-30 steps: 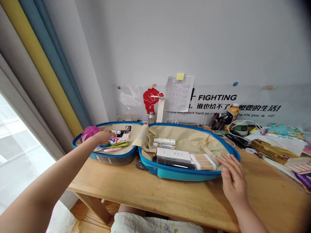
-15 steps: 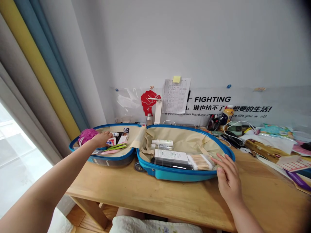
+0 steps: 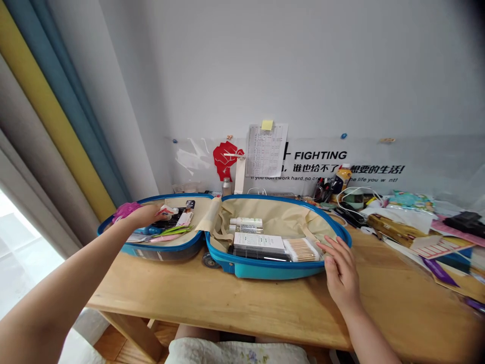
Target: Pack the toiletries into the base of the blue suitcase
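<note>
A small blue suitcase lies open on the wooden desk, both halves lined in beige. My left hand reaches into the left half and pinches a small red-and-white tube, lifted a little above the green and pink items lying there. A pink bath puff sits at that half's far left. My right hand rests with fingers spread on the right half's rim, beside a pack of cotton swabs. A white box and a small bottle lie in the right half.
Clutter covers the desk's right side: cables, a yellow-capped bottle, a pen holder, packets and papers. A wall board with a red fist and "FIGHTING" lettering runs behind. Curtains hang at left by a bright window.
My left hand has closed on the small tube and raised it slightly. The view has swung right to left, shifting everything leftward; my right hand stays on the rim.
</note>
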The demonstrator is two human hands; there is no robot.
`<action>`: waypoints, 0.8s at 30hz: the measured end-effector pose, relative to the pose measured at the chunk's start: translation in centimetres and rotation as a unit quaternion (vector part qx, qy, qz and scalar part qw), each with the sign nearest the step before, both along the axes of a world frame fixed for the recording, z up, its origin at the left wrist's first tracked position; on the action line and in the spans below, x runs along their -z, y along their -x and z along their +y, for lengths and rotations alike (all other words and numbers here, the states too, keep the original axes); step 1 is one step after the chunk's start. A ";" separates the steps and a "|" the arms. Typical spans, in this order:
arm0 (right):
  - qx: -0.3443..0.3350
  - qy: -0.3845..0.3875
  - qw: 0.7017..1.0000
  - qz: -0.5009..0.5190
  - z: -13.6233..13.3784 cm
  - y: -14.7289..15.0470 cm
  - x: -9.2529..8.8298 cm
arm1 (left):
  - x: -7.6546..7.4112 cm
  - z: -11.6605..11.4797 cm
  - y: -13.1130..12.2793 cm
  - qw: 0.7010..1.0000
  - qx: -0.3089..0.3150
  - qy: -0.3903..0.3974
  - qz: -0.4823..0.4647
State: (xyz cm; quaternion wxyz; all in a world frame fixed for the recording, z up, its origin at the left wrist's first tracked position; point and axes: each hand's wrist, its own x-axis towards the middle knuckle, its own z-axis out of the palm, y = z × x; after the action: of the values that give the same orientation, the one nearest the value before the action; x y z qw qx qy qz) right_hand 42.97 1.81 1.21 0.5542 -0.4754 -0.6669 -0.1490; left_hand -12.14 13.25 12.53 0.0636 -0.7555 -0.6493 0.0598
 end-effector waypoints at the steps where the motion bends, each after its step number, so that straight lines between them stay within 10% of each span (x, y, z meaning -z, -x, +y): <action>1: 0.000 0.005 1.000 0.002 0.0 0.0 0.0 | -0.6 0.0 -0.6 1.000 -0.004 -0.011 -0.004; 6: -0.004 0.012 1.000 0.011 0.0 0.0 0.0 | -4.3 0.5 -7.3 0.995 0.048 -0.084 -0.020; 12: -0.008 0.005 1.000 0.010 -0.3 0.1 -0.2 | -6.6 1.7 -21.8 0.967 0.239 -0.081 -0.047; 18: -0.009 0.005 1.000 0.003 -0.4 0.1 0.1 | -4.0 3.8 -34.2 0.928 0.338 0.004 -0.156; 24: -0.004 0.018 1.000 -0.002 -0.6 0.2 -0.1 | -0.2 5.4 -38.7 0.928 0.333 0.053 -0.160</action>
State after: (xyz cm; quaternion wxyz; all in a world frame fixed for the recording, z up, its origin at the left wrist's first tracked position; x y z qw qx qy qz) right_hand 42.80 1.16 1.33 0.5451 -0.4824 -0.6721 -0.1360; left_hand 26.61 18.67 12.73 -0.0654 -0.9300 -0.3578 -0.0524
